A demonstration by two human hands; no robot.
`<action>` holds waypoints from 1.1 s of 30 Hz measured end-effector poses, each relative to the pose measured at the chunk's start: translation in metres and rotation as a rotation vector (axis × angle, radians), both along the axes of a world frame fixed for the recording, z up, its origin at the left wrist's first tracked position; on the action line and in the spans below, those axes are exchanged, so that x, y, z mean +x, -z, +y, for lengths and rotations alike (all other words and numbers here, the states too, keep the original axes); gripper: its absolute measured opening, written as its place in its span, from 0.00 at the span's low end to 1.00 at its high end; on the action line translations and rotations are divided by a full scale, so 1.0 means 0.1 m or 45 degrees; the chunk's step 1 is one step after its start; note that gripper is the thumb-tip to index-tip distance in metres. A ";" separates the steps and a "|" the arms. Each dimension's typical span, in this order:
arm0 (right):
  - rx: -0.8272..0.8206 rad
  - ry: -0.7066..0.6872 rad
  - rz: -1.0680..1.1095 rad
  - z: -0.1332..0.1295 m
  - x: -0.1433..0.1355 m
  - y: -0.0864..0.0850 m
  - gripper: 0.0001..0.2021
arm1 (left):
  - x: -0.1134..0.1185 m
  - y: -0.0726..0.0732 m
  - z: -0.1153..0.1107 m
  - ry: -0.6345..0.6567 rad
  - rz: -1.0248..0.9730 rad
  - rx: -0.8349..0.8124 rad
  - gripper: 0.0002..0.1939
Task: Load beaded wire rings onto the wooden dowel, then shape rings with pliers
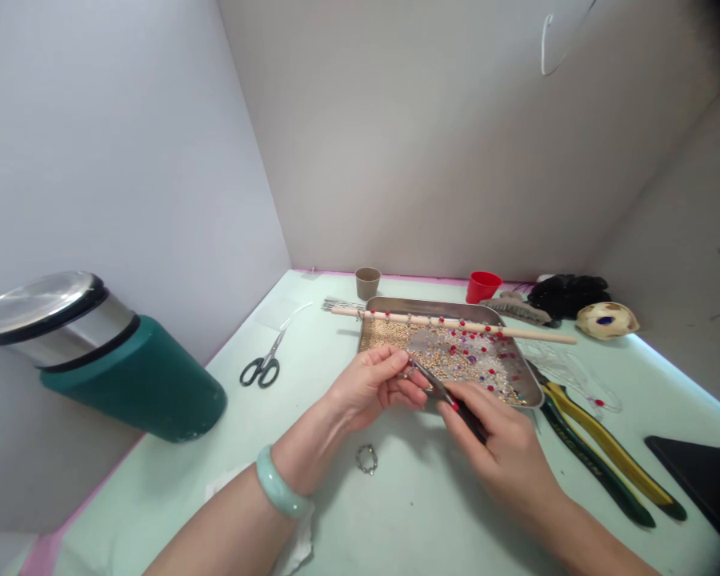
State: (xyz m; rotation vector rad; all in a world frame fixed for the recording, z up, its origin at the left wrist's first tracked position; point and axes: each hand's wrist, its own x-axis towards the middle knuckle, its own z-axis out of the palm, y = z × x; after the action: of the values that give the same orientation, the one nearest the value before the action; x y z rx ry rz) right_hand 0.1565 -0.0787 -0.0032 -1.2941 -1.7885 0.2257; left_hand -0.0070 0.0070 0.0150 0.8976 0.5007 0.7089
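Note:
My left hand (pixel 381 384), a pale green bangle (pixel 281 486) on its wrist, pinches a small piece of beaded wire or chain between thumb and forefinger; its exact kind is too small to tell. My right hand (pixel 498 436) is closed around black-handled pliers (pixel 435 386), their metal jaws reaching to the left fingertips at the small piece. Just beyond both hands lies a metal tray (pixel 534 390) of gold, clear and red beads. A wooden stick (pixel 540 334) with small red-beaded pieces hung along it rests across the tray. A small beaded ring (pixel 366 459) lies on the table below my left hand.
Scissors (pixel 264 370) and a big green tumbler (pixel 126 376) are at the left. Large green-and-yellow pliers (pixel 606 456) and a black flat object (pixel 702 488) lie at the right. Behind the tray stand a brown cup (pixel 368 284) and a red cup (pixel 483 286).

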 end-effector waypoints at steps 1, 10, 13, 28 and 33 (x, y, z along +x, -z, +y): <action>-0.023 -0.003 0.002 0.00 0.00 -0.01 0.09 | -0.01 -0.01 0.00 0.009 0.007 0.006 0.13; -0.204 -0.005 0.008 0.03 0.10 -0.03 0.11 | -0.05 -0.06 0.00 -0.154 0.241 0.248 0.14; -0.380 -0.012 0.169 0.02 0.12 -0.10 0.13 | -0.05 -0.06 0.01 -0.193 0.207 0.231 0.14; -1.133 -0.646 1.469 -0.06 0.04 -0.17 0.15 | -0.02 -0.07 -0.03 -0.164 0.042 0.237 0.11; -1.152 -0.647 1.500 -0.05 0.04 -0.17 0.15 | -0.02 -0.07 -0.03 -0.158 0.061 0.224 0.11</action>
State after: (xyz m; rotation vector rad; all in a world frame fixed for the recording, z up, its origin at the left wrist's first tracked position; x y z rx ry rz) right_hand 0.1602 -0.0840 0.0136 -0.8282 -0.8767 1.8113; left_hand -0.0087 0.0036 0.0225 1.0568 0.5461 0.8555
